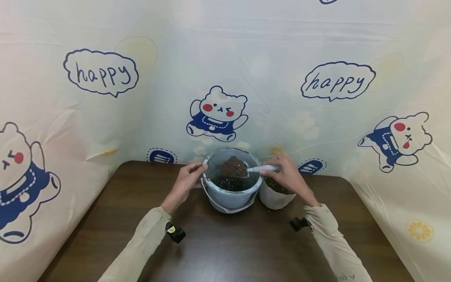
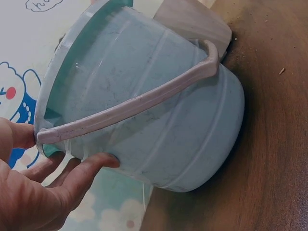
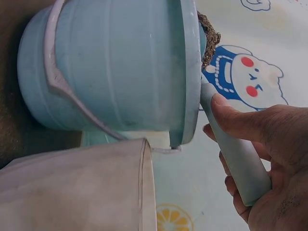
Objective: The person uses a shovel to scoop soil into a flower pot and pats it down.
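A light blue bucket (image 1: 229,199) with a pinkish handle (image 2: 130,107) stands on the table, dark soil (image 1: 230,184) inside it. At its left rim my left hand (image 1: 186,178) grips the edge; the left wrist view shows the thumb and fingers on either side of the rim. My right hand (image 1: 287,174) holds a trowel by its pale handle (image 3: 236,144), fingers wrapped round it. The trowel's blade, heaped with brown soil (image 1: 233,166), is over the bucket's opening. Below the right hand, a whitish fabric pot (image 1: 276,199) holds dark soil and stands right beside the bucket.
The brown wooden table (image 1: 225,250) extends toward me in front of the bucket. A printed cloth (image 1: 267,78) with bears hangs behind and at both sides. Small crumbs (image 2: 282,71) lie on the tabletop near the pot.
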`<state>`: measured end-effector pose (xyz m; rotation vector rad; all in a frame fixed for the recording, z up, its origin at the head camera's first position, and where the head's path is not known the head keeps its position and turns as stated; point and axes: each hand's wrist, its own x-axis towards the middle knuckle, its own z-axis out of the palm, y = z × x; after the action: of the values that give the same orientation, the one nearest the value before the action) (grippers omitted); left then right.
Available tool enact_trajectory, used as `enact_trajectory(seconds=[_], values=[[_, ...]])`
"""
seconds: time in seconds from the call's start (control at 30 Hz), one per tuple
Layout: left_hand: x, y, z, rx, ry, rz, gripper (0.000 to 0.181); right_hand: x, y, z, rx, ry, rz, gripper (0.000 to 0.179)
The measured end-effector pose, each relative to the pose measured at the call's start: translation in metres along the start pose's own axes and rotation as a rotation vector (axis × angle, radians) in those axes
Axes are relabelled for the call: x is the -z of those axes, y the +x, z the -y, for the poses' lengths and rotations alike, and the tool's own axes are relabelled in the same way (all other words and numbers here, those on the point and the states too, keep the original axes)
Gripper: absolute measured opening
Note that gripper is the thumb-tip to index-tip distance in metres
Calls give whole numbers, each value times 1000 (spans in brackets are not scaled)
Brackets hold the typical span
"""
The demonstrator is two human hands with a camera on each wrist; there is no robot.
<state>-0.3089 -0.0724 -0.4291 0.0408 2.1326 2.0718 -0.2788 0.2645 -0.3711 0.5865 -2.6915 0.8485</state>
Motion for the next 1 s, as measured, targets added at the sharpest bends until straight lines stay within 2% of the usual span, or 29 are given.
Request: enact_trajectory(seconds=[0.27,0.57,0.8,1.0], values=[[-2,0,0,-8,-2,-3,49,11,-24,-14,19,-54,-64,29],[-1,0,-2,-27,13,-9,50,34,-38,-26,-1,-68,-122,27],[-1,-1,1,-22,-2,-6,49,46,-46,-43,46,-142,-257,20],[-1,-1,0,-23,4,-2,49,49,-58,-54,-4,-195,-374,23]])
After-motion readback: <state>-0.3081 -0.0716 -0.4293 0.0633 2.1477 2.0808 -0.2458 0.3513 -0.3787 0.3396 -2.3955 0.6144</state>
